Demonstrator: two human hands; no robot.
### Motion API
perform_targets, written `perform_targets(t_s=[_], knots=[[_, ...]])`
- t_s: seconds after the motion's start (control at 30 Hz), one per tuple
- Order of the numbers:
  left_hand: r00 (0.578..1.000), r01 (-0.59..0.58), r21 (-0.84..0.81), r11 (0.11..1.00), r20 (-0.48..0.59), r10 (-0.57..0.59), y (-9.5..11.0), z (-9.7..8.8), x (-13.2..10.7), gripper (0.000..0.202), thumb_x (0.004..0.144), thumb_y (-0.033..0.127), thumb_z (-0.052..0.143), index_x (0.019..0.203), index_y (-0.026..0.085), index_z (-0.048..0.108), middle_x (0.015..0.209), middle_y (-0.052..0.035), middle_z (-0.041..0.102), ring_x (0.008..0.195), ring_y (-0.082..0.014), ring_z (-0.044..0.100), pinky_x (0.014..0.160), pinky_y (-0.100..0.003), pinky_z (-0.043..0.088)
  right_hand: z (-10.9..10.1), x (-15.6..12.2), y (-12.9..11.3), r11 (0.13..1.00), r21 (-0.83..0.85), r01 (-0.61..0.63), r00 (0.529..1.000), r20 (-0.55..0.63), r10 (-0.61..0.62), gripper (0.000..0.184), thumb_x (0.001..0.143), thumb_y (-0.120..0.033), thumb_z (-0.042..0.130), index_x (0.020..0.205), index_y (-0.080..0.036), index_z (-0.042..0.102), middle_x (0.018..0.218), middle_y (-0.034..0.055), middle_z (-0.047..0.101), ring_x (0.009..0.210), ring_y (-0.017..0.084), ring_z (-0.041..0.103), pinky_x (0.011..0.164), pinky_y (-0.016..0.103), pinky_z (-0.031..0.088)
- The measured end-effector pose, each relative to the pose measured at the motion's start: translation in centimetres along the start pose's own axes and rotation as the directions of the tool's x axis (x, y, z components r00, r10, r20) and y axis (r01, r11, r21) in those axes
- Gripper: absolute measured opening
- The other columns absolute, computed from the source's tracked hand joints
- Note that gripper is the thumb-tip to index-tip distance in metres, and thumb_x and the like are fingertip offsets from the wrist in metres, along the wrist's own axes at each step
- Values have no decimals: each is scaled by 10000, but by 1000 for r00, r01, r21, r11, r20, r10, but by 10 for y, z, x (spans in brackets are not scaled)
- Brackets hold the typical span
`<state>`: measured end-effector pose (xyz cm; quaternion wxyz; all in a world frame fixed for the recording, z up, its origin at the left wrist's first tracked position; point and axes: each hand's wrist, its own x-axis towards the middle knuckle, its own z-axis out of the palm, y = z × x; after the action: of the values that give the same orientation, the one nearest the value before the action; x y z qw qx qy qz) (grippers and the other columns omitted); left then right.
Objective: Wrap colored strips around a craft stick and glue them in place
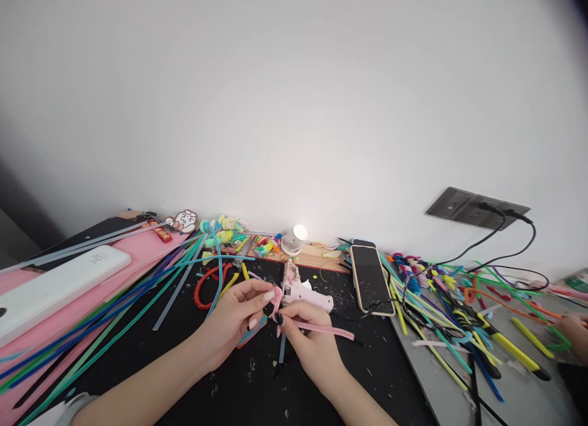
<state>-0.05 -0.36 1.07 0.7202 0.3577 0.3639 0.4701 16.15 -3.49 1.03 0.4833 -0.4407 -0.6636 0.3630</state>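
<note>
Over the black mat, my left hand point(239, 310) pinches the bent upper end of a pink pipe cleaner point(328, 330) between thumb and fingers. My right hand point(310, 346) grips the same pipe cleaner lower down, and its straight tail sticks out to the right past my fingers. Just behind my hands lies a pale pink glue gun point(307, 295), partly hidden by them. Left of it rest red-handled scissors point(202, 291). A small flat coloured piece point(252, 334) shows under my left hand, mostly covered.
A lit white cup-shaped lamp point(296, 237) stands by the wall. A phone point(371, 278) lies to the right, near yellow-black pliers point(512, 349) and tangled cables. Long pipe cleaners point(133, 310) and a white case point(64, 288) spread leftward. Another person's hand point(574, 331) is at far right.
</note>
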Motion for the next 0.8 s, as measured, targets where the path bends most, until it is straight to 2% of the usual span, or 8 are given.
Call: perform_targets(t_s=[0.2,0.3,0.4,0.57,0.67,0.8], knots=[[987,-143,299,943,-27,158,2,-8,4,264,772,378,752,894,176,634,769,24,687,441,-38,470,485,-195,377,-7,4,0,995,44,-94,986,-133,99,218,829,-290,607,645,-176,635,545,-22,555,506,121,474,493,224,369],[988,-151,404,902,34,150,1,-9,4,263,790,384,718,898,187,581,822,-1,721,431,-65,519,491,-228,430,-8,6,3,984,143,-105,966,-222,135,264,828,-371,640,647,-185,590,569,-28,530,481,112,443,462,222,351],[988,-150,474,868,113,109,-3,-10,5,214,823,362,662,918,198,562,806,-7,732,450,-90,553,526,-254,478,-10,7,7,979,171,-109,951,-268,153,292,840,-431,641,692,-186,582,595,-27,522,487,110,427,463,224,348],[982,-184,595,782,151,116,-4,-11,5,194,808,311,639,966,204,602,885,-29,727,577,-139,635,618,-289,528,-13,7,10,992,85,-88,969,-223,105,364,924,-477,513,708,-187,551,564,-45,451,495,110,380,474,229,306],[977,-215,676,705,146,157,0,-10,3,208,792,304,647,974,205,632,818,-22,708,673,-180,670,644,-293,535,-15,6,11,998,7,-64,978,-198,65,372,941,-464,486,696,-189,539,576,-38,465,511,114,389,478,230,300],[964,-267,664,699,193,185,2,-8,2,181,792,295,641,948,203,650,822,-29,716,774,-207,700,713,-311,561,-15,5,13,997,-48,-63,988,-145,56,355,954,-435,478,716,-185,559,594,-32,487,511,110,390,470,226,293]])
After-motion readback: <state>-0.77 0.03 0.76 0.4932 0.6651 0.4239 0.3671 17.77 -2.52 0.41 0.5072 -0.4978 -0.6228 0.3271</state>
